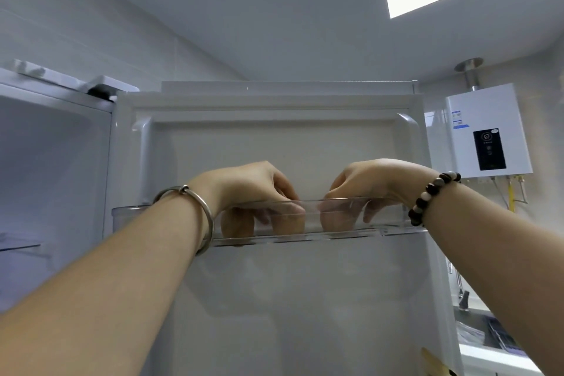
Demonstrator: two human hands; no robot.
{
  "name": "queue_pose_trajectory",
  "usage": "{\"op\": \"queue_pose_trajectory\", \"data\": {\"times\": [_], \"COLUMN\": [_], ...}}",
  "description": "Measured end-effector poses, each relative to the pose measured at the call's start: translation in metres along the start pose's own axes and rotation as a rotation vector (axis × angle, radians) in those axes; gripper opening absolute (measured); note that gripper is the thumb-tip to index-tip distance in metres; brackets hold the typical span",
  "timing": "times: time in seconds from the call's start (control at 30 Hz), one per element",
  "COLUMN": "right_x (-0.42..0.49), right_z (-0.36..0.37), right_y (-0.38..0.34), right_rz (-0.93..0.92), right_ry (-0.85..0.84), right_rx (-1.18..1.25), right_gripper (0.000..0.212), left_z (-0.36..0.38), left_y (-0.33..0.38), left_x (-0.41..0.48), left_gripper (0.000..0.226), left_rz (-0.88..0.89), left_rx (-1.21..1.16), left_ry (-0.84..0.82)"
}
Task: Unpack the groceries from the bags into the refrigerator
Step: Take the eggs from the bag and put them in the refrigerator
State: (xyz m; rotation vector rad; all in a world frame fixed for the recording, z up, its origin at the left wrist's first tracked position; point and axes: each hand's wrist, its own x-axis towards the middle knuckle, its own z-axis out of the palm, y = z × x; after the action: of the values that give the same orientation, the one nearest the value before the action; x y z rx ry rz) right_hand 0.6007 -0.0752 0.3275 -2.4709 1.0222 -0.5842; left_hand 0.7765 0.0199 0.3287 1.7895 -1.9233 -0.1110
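Fridge door bin (129, 218), left hand (253, 185), right hand (372, 180) inside

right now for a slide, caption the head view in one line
Left hand and right hand reach over the rim into the clear top bin of the open refrigerator door.

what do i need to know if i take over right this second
Left hand: reaching over the rim of the clear door bin, fingers dipped inside; cannot tell if it holds anything.
Right hand: same, further right in the bin.
Rounded tan shapes show through the bin wall: eggs or fingertips, too blurred to say.
Refrigerator door is open. No bags in view.
Done: unclear. Left: probably finish at the bin, then go back to the bags.
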Motion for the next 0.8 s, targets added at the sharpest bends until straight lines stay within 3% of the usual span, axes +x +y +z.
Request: {"op": "queue_pose_trajectory", "data": {"times": [0.27,0.57,0.7,0.8], "right_x": [-0.003,-0.006,-0.012,-0.014], "right_z": [0.0,0.001,0.002,0.005], "right_y": [0.001,-0.001,-0.004,-0.008], "right_rz": [-0.032,-0.008,-0.017,-0.109], "right_ry": [-0.003,0.029,0.072,0.267], "right_rx": [0.027,0.005,-0.035,-0.097], "right_gripper": [0.02,0.024,0.026,0.024], "left_z": [0.002,0.002,0.003,0.001], "left_y": [0.002,0.001,0.007,0.012], "left_x": [-0.004,-0.004,-0.009,-0.016], "left_gripper": [0.021,0.017,0.023,0.021], "left_rz": [-0.001,0.014,0.063,0.155], "left_rx": [-0.01,-0.002,-0.01,-0.007], "left_ry": [0.017,0.036,0.179,0.34]}}
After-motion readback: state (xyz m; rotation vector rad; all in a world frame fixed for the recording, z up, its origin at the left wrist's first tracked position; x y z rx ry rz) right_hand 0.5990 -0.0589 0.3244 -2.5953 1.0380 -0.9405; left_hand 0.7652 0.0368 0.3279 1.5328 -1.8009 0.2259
